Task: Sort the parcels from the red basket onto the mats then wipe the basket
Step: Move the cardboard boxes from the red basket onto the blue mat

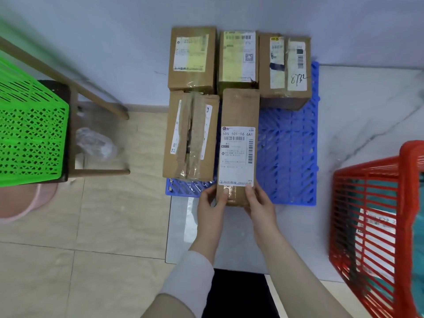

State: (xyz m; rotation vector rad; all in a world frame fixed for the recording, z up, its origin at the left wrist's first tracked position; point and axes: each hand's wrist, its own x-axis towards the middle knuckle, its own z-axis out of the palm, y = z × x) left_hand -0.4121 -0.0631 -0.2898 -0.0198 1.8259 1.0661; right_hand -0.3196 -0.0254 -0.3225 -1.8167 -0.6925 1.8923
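Blue plastic mat (289,152) filled the middle of the frame, its far edge against the wall (114,53), and with boxes on it the sorting step looked to be in hand. At the right edge stood the red basket (344,203) with at least one teal and white parcel (376,237) behind its bars, so wiping seemed a long way off. Three back boxes (238,58) stood in a row along the wall at upper middle, and a taped box (190,136) lay below them on the left. Between that taped box and the bare right part of the mat lay the long box (238,145), white label up, its left side just beside the taped box and its far end at the back row; whether it touched there, I could not tell. The left hand (212,203) and right hand (259,203) gripped its near end from either side, thumb and fingers curled round the edges. Its near end overhung the mat's lower edge with no room to slide forward. The next move probably called for letting go and reaching right to the basket. Open room remained at the mat's lower right; the green basket (29,134) at far left stood well apart.
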